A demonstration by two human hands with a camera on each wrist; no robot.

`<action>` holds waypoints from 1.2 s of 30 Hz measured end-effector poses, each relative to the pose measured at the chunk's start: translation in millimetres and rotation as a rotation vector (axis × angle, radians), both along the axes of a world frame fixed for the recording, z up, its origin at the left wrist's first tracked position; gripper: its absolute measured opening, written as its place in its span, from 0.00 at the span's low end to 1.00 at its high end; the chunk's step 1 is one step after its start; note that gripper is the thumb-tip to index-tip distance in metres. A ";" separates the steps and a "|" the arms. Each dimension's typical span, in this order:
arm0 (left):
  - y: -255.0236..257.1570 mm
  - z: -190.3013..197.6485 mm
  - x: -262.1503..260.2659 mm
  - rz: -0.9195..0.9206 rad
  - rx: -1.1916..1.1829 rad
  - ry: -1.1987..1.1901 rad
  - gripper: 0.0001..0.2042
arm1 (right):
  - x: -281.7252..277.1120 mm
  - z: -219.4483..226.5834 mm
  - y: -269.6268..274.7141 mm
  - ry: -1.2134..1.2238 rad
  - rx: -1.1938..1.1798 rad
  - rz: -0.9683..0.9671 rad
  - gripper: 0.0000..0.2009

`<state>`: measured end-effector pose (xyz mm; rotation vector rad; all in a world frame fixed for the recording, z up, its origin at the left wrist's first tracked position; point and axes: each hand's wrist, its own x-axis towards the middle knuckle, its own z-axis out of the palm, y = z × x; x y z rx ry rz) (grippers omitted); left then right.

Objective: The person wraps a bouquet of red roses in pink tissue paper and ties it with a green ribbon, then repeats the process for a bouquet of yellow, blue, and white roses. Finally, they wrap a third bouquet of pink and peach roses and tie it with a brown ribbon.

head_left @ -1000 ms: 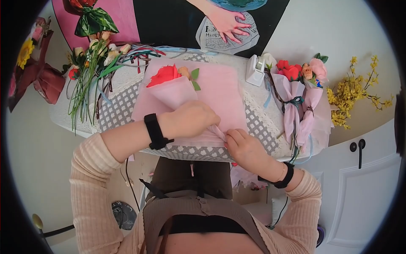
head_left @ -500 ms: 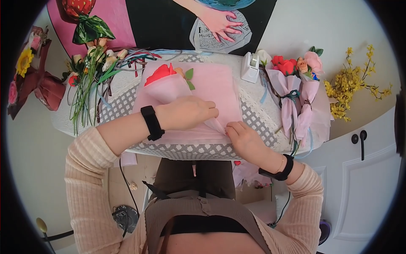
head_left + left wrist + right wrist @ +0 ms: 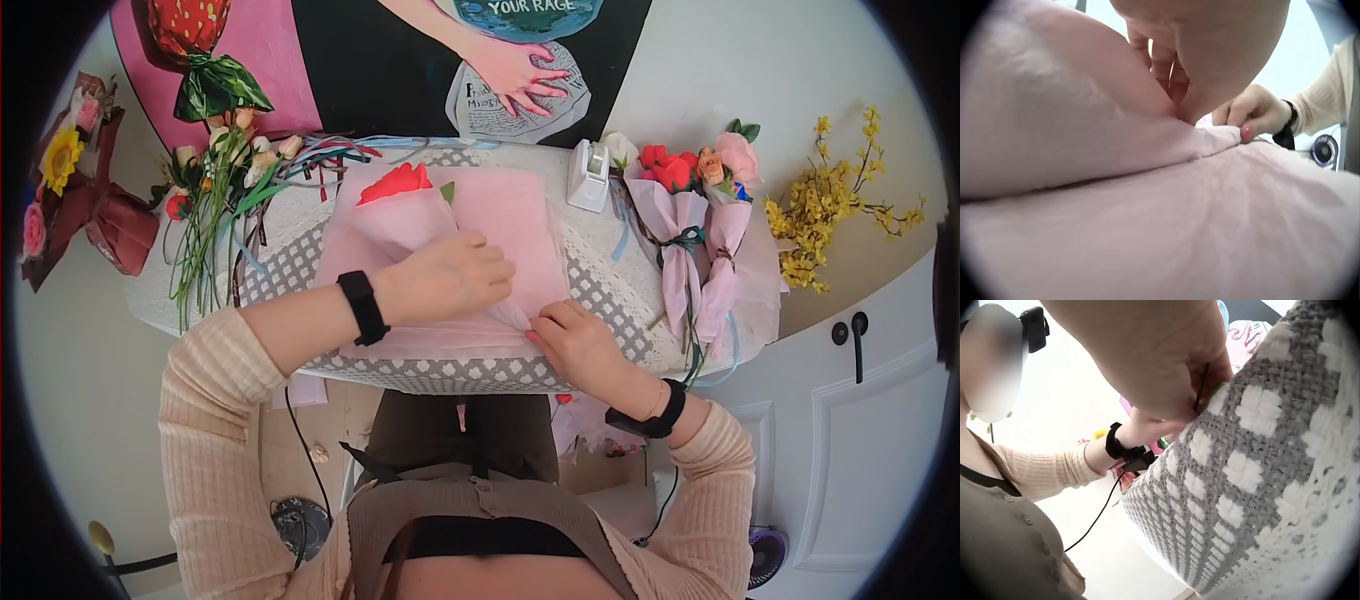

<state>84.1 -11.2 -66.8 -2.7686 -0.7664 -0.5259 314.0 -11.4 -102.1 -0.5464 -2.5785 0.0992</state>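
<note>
A red flower lies inside pink wrapping paper, its green leaf showing beside it. My left hand is over the lower part of the wrap. In the left wrist view its thumb and bent fingers come together at a fold of the paper. My right hand pinches the gathered end of the paper near the table's front edge. A thin dark stem shows by the right fingers in the right wrist view.
Loose flowers and ribbons lie at the left. A white tape dispenser stands at the back, with wrapped bouquets to its right. Yellow blossoms are beyond them. A patterned cloth hangs over the front edge.
My left hand's fingers have loosened from a tighter curl and lie higher on the wrap. The wrapped flower shows less of its leaf. My right hand keeps its pinch at the gathered end.
</note>
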 end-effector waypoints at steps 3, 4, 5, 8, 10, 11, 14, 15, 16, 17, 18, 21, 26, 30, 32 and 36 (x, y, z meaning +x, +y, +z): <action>-12.0 -2.8 -6.1 0.023 0.080 0.230 0.06 | -0.4 -0.4 2.6 0.022 -0.045 -0.004 0.04; -13.8 -3.8 -7.6 0.035 0.054 0.243 0.07 | -0.2 -0.7 3.6 0.043 -0.072 0.000 0.04; -14.4 -4.6 -9.0 0.048 0.029 0.255 0.08 | 0.1 -0.5 5.1 0.044 -0.073 -0.006 0.04; -16.0 -1.5 -12.6 0.053 0.114 0.288 0.09 | 1.3 0.2 10.7 0.061 -0.140 0.008 0.03; -12.8 -7.2 -13.9 0.067 0.104 0.322 0.09 | 2.3 0.5 13.4 0.042 -0.240 0.003 0.05; -10.8 -9.8 -14.4 0.084 0.098 0.357 0.10 | 0.9 3.8 11.2 0.040 -0.241 0.002 0.05; -6.1 -14.0 -14.0 0.086 0.062 0.335 0.10 | -1.0 10.9 5.3 0.020 -0.256 -0.086 0.09; -4.5 -13.4 -14.7 0.085 0.063 0.333 0.10 | 0.2 4.6 5.1 0.001 -0.120 -0.032 0.11; -2.6 -12.5 -16.1 0.092 -0.007 0.291 0.10 | 0.7 1.5 4.2 -0.017 0.016 0.024 0.12; -1.4 -11.6 -17.3 0.099 -0.076 0.249 0.09 | 0.5 1.1 2.9 -0.019 0.017 0.024 0.12; -0.9 -11.9 -17.8 0.100 -0.075 0.248 0.09 | -0.8 1.9 1.3 -0.011 0.050 0.025 0.12; 0.6 -10.4 -19.3 0.096 -0.069 0.237 0.09 | -0.6 4.0 -0.1 -0.030 0.069 0.013 0.11; 10.1 -4.3 -23.8 0.065 -0.163 0.127 0.07 | 2.4 6.7 5.6 -0.096 0.036 -0.010 0.09; 6.5 -3.6 -18.0 0.037 0.047 0.105 0.04 | 1.4 15.0 18.0 -0.047 -0.276 -0.020 0.05; 2.4 -2.4 -16.5 0.035 0.133 0.079 0.03 | 2.1 14.0 23.0 -0.020 -0.359 -0.015 0.05; 0.1 -6.0 -18.4 0.085 0.120 0.254 0.07 | 2.9 12.4 27.7 -0.018 -0.452 -0.001 0.04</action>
